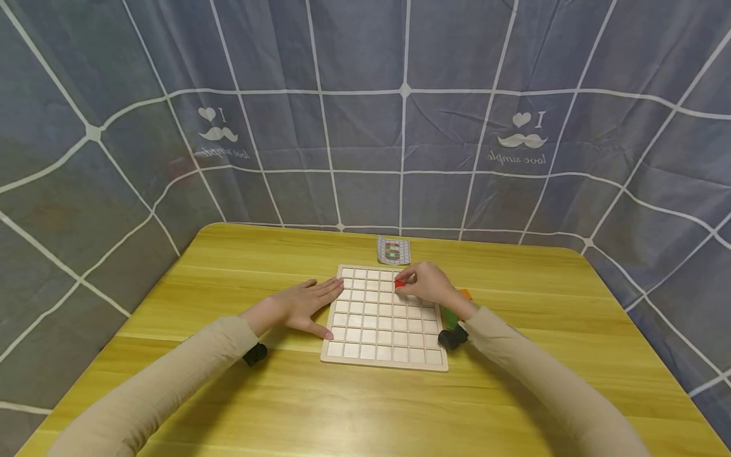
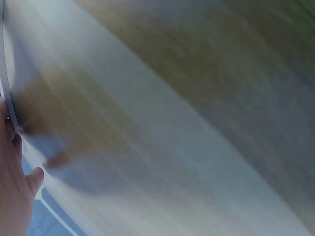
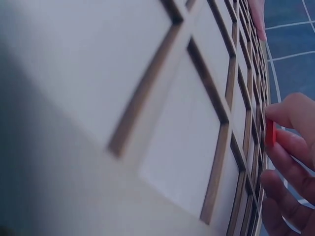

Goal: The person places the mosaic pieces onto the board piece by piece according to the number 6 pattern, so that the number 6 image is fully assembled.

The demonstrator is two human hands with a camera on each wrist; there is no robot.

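Observation:
A pale wooden board [image 1: 369,336] with a raised grid of square cells lies on the table. My right hand [image 1: 429,284] pinches a small red block [image 1: 399,285] between thumb and fingertips, low over the board's far part, right of its middle. In the right wrist view the red block [image 3: 270,132] shows as a thin edge between the fingers, close to the grid. With fingers spread, my left hand [image 1: 299,308] rests at the board's left edge, fingertips and thumb on the frame. Only part of the left hand [image 2: 15,182] shows in the left wrist view.
A small printed card [image 1: 393,251] with a coloured grid pattern lies behind the board. Green [image 1: 451,318] and orange [image 1: 466,294] pieces sit to the right of the board, partly hidden under the right forearm. A grey curtain [image 1: 365,127] hangs behind the wooden table [image 1: 320,406].

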